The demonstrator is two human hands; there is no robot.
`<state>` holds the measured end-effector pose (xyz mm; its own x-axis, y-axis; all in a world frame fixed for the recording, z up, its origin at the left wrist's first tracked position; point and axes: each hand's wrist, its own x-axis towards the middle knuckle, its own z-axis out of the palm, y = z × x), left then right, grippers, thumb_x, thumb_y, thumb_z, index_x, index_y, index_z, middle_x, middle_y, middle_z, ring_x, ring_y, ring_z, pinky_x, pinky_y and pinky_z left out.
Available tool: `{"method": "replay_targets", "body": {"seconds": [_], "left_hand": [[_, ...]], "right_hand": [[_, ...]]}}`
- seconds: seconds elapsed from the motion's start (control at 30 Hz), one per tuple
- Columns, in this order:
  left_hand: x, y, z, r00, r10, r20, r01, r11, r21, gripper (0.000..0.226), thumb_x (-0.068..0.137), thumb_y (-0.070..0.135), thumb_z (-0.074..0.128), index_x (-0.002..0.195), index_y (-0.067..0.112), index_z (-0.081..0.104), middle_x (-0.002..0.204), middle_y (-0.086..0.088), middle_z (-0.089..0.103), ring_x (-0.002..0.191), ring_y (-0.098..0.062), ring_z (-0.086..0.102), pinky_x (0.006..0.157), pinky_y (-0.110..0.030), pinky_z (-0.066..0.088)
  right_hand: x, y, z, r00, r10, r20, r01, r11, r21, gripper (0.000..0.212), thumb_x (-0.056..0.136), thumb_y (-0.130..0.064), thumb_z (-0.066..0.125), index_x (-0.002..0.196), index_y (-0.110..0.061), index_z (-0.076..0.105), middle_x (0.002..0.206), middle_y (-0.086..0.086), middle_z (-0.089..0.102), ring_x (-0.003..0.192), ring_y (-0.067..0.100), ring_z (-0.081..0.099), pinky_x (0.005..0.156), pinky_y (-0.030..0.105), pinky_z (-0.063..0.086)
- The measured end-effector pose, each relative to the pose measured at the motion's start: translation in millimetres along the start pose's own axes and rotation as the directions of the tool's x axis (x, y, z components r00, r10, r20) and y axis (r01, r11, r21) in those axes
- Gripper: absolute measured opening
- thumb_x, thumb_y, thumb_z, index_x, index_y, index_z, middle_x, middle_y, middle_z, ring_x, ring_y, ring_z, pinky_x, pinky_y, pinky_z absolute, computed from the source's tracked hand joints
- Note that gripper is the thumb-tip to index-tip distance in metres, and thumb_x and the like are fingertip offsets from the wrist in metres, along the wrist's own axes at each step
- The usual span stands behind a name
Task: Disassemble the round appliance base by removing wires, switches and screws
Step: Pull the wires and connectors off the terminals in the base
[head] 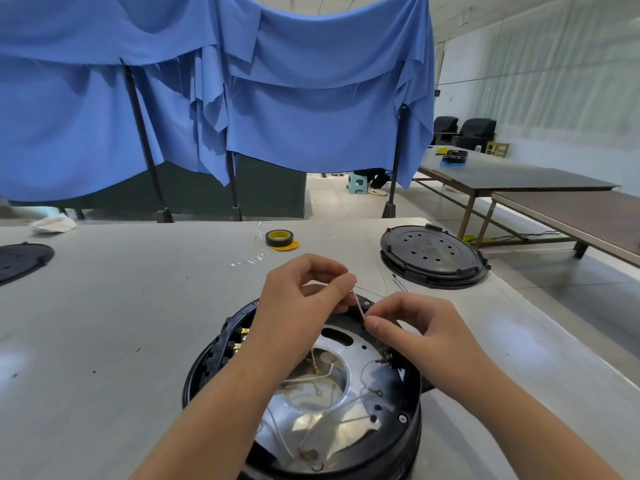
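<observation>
- Above the round black appliance base with its shiny metal plate, your left hand pinches a thin white wire.
- Your right hand pinches the same wire lower down.

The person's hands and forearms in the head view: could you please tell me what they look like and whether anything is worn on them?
Both the left hand and the right hand are bare: no gloves, rings, watch or wristband show. The forearms are uncovered all the way to the bottom edge of the picture, so no sleeves are in view. Fingernails look short and unpainted. No markings are visible.
</observation>
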<state>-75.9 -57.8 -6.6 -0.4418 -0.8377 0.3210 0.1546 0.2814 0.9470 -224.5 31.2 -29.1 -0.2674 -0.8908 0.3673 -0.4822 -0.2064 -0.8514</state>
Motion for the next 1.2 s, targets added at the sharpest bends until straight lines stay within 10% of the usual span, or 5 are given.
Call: {"method": "replay_targets", "body": {"seconds": [0.3, 0.5, 0.9, 1.2], "left_hand": [[-4, -16, 5, 0.986, -0.106, 0.126, 0.039, 0.892, 0.450, 0.057, 0.085, 0.036, 0.066, 0.134, 0.034, 0.037, 0.101, 0.016, 0.060, 0.079, 0.010, 0.058, 0.059, -0.002, 0.043], [-11, -17, 6, 0.945, -0.136, 0.299, -0.092, 0.765, 0.637, 0.013, 0.084, 0.040, 0.065, 0.094, 0.031, 0.067, 0.085, 0.017, 0.066, 0.079, 0.004, 0.060, 0.073, -0.017, 0.050], [-14, -25, 11, 0.864, -0.179, 0.471, -0.243, 0.671, 0.701, 0.013, 0.087, 0.030, 0.060, 0.096, 0.028, 0.069, 0.086, 0.013, 0.065, 0.076, -0.001, 0.055, 0.069, -0.020, 0.044], [-13, -27, 11, 0.857, -0.165, 0.488, -0.262, 0.676, 0.689, 0.010, 0.086, 0.028, 0.059, 0.089, 0.028, 0.069, 0.084, 0.013, 0.066, 0.076, -0.001, 0.057, 0.070, -0.023, 0.048]], "right_hand": [[55, 24, -35, 0.994, 0.080, -0.069, -0.099, 0.938, -0.331, 0.005, 0.085, -0.015, 0.068, 0.082, -0.020, 0.069, 0.080, -0.006, 0.070, 0.080, 0.010, 0.065, 0.079, 0.023, 0.051], [97, 70, -26, 0.985, 0.166, -0.045, -0.163, 0.814, -0.557, 0.006, 0.087, -0.022, 0.065, 0.089, -0.020, 0.070, 0.087, -0.006, 0.068, 0.083, 0.011, 0.062, 0.081, 0.032, 0.053], [123, 89, 5, 0.975, 0.220, -0.031, -0.177, 0.683, -0.709, 0.015, 0.085, -0.015, 0.057, 0.087, -0.019, 0.071, 0.094, -0.002, 0.071, 0.089, 0.020, 0.064, 0.078, 0.031, 0.051], [98, 66, -4, 0.990, 0.120, -0.072, -0.140, 0.859, -0.493, 0.013, 0.086, -0.016, 0.059, 0.089, -0.020, 0.070, 0.092, -0.007, 0.068, 0.090, 0.009, 0.060, 0.077, 0.023, 0.044]]}}
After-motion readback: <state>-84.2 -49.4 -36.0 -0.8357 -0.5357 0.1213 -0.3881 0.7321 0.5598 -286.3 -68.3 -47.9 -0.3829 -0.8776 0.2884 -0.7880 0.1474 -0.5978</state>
